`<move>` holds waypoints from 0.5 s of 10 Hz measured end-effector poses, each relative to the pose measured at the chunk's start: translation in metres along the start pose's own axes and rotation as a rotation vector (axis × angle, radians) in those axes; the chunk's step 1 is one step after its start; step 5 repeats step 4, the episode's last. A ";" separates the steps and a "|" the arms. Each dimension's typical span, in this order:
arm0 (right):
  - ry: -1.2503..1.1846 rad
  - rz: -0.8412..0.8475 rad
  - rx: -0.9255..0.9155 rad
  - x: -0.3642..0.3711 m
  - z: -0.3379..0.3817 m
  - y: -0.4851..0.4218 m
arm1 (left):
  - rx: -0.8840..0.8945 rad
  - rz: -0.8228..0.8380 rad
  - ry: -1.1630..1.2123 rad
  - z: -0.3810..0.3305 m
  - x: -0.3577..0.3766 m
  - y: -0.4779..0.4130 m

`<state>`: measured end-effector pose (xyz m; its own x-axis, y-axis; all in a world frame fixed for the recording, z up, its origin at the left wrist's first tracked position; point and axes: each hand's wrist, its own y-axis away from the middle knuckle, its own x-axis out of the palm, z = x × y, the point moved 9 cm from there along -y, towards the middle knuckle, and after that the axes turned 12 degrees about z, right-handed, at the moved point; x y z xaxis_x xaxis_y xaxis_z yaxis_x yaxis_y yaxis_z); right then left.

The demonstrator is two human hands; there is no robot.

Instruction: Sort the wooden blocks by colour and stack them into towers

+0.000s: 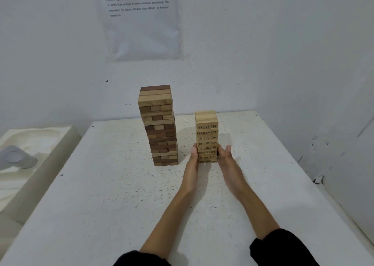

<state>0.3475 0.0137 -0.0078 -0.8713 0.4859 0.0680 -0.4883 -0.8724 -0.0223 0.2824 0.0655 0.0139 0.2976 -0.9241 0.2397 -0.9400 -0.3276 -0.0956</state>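
Two block towers stand on the white table [121, 194]. The taller tower [159, 126] at centre mixes dark brown and light wooden blocks. To its right stands a shorter tower [206, 132] of pale blocks with printed numbers on their ends. My left hand [192, 164] lies flat against the lower left side of the pale tower, fingers straight. My right hand [227, 162] presses flat against its lower right side. Both forearms reach in from the bottom edge, with black sleeves.
A white wall rises just behind the table, with a printed sheet [141, 20] taped to it. Another wall closes in the right side. A cream moulded object [30, 154] with a grey round piece sits beside the table on the left.
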 end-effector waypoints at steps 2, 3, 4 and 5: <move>0.119 -0.177 -0.059 -0.014 -0.002 0.006 | 0.003 -0.090 -0.175 0.011 -0.018 0.001; 0.194 -0.202 -0.056 -0.011 0.003 0.012 | -0.042 -0.153 -0.253 0.022 -0.028 0.003; 0.166 -0.253 -0.026 -0.013 0.000 0.020 | -0.076 -0.188 -0.268 0.023 -0.030 0.006; 0.166 -0.253 -0.026 -0.013 0.000 0.020 | -0.076 -0.188 -0.268 0.023 -0.030 0.006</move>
